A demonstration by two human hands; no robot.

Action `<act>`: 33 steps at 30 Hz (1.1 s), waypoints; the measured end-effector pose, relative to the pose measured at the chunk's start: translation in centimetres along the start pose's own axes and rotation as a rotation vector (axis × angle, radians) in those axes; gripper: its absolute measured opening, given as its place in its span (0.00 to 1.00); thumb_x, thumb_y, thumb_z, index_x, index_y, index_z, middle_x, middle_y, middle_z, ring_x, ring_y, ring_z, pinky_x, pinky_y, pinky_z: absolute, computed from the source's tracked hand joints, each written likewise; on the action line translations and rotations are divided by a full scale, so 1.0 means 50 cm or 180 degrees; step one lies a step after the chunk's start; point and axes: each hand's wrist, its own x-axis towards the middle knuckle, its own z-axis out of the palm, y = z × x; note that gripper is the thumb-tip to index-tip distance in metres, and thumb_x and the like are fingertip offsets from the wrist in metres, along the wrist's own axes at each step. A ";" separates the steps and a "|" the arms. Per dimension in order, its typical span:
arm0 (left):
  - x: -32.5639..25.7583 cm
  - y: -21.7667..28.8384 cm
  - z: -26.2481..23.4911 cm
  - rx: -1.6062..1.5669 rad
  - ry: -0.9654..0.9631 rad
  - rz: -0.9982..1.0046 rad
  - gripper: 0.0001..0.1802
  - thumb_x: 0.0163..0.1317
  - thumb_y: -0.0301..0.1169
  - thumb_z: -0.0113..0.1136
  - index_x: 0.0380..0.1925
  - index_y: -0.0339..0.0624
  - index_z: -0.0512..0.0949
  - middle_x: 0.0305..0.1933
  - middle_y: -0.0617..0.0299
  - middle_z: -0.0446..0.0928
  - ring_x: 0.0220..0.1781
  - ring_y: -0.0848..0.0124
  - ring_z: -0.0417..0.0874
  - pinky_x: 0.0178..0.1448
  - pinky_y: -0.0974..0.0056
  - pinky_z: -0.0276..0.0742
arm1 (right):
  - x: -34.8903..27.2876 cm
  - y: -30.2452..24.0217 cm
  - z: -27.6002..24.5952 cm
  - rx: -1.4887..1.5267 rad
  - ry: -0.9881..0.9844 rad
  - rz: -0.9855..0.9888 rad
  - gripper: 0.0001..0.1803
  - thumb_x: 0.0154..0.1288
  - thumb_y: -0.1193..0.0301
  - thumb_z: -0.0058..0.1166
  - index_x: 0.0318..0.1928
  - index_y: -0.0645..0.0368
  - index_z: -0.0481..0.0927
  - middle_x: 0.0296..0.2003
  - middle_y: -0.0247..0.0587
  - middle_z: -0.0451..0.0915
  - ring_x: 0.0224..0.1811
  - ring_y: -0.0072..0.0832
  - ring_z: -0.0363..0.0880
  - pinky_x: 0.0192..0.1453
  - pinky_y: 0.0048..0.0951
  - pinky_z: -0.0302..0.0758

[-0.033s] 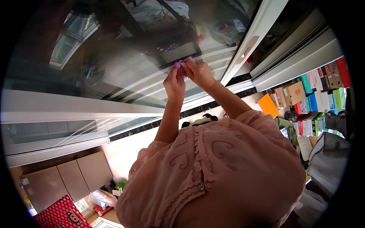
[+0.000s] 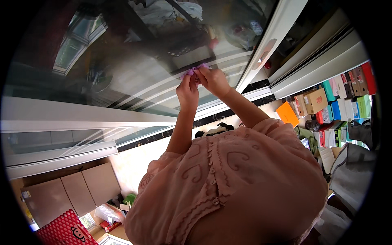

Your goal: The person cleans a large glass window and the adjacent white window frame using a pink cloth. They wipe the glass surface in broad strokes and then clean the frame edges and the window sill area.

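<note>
Hands [image 2: 188, 94] [image 2: 215, 81], two, on one purple cloth [image 2: 191, 71] before one glass pane [image 2: 134, 79]

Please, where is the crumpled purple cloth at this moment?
In the head view, the crumpled purple cloth is at upper middle, held by the left hand and right hand, before the large reflective glass pane.

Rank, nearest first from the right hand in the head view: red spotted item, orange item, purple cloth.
1. Purple cloth, pinched by the right hand and left hand.
2. Orange item, to the right.
3. Red spotted item, toward the lower left corner.
</note>
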 end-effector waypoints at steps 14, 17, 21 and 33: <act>0.068 0.149 0.139 -0.0121 0.0217 0.0508 0.05 0.59 0.24 0.59 0.36 0.42 0.78 0.21 0.51 0.77 0.21 0.55 0.80 0.24 0.59 0.74 | 0.075 0.061 -0.195 0.0149 0.0264 0.0143 0.09 0.68 0.70 0.50 0.31 0.60 0.74 0.15 0.42 0.77 0.16 0.33 0.79 0.19 0.28 0.73; 0.032 0.120 0.173 -0.0161 -0.0085 0.0478 0.05 0.59 0.23 0.58 0.35 0.42 0.78 0.21 0.50 0.77 0.21 0.54 0.80 0.24 0.58 0.73 | 0.025 0.104 -0.187 0.0185 0.0102 0.0281 0.08 0.68 0.72 0.50 0.30 0.60 0.73 0.15 0.42 0.77 0.17 0.34 0.80 0.18 0.29 0.73; -0.027 0.089 0.209 -0.0253 -0.0447 0.0071 0.06 0.60 0.22 0.56 0.37 0.42 0.76 0.24 0.48 0.77 0.27 0.50 0.81 0.27 0.55 0.75 | -0.060 0.171 -0.157 0.0166 -0.0126 0.0412 0.08 0.67 0.72 0.51 0.30 0.61 0.72 0.16 0.44 0.77 0.17 0.37 0.80 0.19 0.32 0.74; 0.092 0.239 0.197 -0.0215 0.0014 0.0745 0.09 0.59 0.19 0.54 0.39 0.40 0.77 0.25 0.53 0.79 0.25 0.59 0.82 0.28 0.62 0.76 | 0.092 0.072 -0.297 -0.0268 0.0763 -0.0207 0.05 0.62 0.72 0.55 0.30 0.56 0.74 0.15 0.41 0.73 0.14 0.39 0.73 0.16 0.36 0.67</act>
